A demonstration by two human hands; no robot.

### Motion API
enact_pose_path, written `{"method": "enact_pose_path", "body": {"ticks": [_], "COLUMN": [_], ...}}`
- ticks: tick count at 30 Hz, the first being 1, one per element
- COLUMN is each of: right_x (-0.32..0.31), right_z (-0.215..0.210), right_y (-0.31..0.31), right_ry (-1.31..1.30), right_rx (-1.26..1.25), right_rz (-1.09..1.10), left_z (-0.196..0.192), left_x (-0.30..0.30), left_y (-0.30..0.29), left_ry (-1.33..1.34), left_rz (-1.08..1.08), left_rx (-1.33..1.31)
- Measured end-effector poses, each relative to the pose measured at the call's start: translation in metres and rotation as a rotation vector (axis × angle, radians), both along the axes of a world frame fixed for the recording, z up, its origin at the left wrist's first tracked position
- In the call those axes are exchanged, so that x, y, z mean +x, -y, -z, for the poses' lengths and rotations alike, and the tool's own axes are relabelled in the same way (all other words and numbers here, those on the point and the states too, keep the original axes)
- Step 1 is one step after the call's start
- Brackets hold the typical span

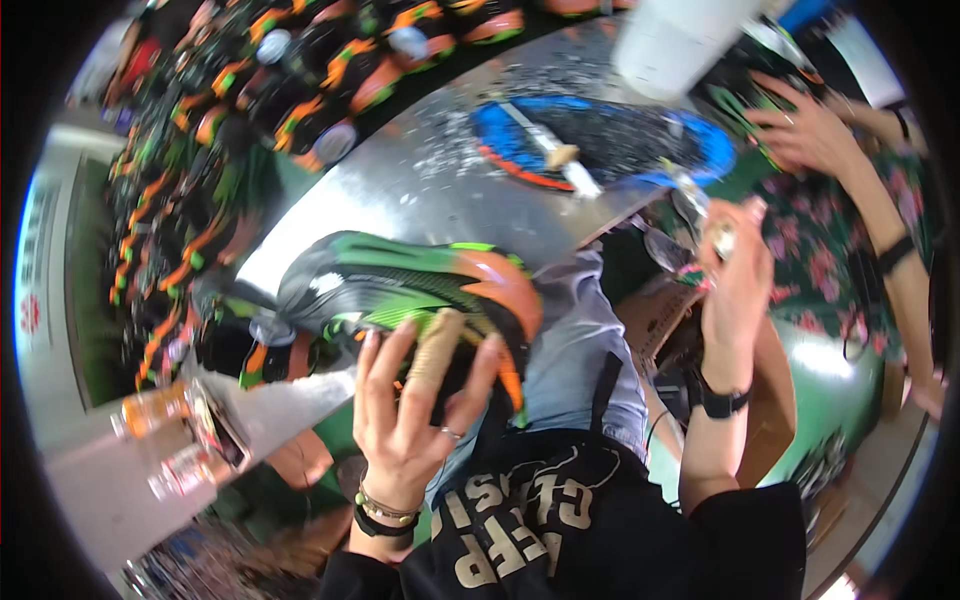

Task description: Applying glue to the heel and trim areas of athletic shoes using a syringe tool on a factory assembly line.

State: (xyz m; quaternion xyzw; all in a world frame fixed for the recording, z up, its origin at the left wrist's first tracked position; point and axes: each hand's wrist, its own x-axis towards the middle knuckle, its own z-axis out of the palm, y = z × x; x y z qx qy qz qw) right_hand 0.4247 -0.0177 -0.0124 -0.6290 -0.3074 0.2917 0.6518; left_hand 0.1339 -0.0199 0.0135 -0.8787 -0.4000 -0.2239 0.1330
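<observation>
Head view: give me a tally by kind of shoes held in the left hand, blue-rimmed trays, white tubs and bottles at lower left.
Shoe in the left hand: 1
Blue-rimmed tray: 1
White tub: 1
Bottles at lower left: 2
Total: 5

A black fabric top [640, 535] with beige lettering is worn with pale-blue jeans [568, 375]. The left hand [412, 435] is adorned with a tan finger wrap [437, 352], silver ring [452, 433], beaded bracelet [386, 507] and black wristband [380, 524]; a black watch [724, 403] is strapped at right.
</observation>
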Motion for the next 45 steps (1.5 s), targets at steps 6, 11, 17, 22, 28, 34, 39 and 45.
{"method": "enact_pose_path", "body": {"ticks": [6,11,17,22,28,34,39,45], "right_x": [-0.009,-0.017,-0.067,-0.058,-0.096,-0.103,-0.101,-0.090], "right_z": [-0.005,-0.024,-0.038,-0.046,-0.046,-0.021,-0.029,-0.056], "right_y": [-0.017,-0.013,-0.043,-0.064,-0.081,-0.077,-0.069,-0.055], "right_ry": [0.112,0.260,-0.495,-0.369,-0.131,-0.445,-0.554,-0.153], "right_rx": [-0.079,-0.077,0.273,0.008,-0.102,-0.019,-0.036,-0.223], "right_rz": [-0.099,-0.046,-0.706,-1.200,-1.139,-1.149,-1.051,-0.974], "left_z": [0.006,0.008,0.014,0.015,0.016,0.025,0.022,0.018], "left_x": [-0.009,-0.010,-0.020,-0.030,-0.027,-0.032,-0.036,-0.030], "left_y": [0.001,0.003,-0.008,-0.004,-0.005,-0.005,-0.011,-0.009], "left_ry": [-0.017,0.031,0.122,0.084,0.157,0.164,0.126,0.148], "left_rz": [-0.038,-0.044,0.044,0.145,0.116,0.147,0.202,0.174], "left_rx": [-0.034,-0.093,-0.216,-0.194,-0.199,-0.147,-0.154,-0.176]}}
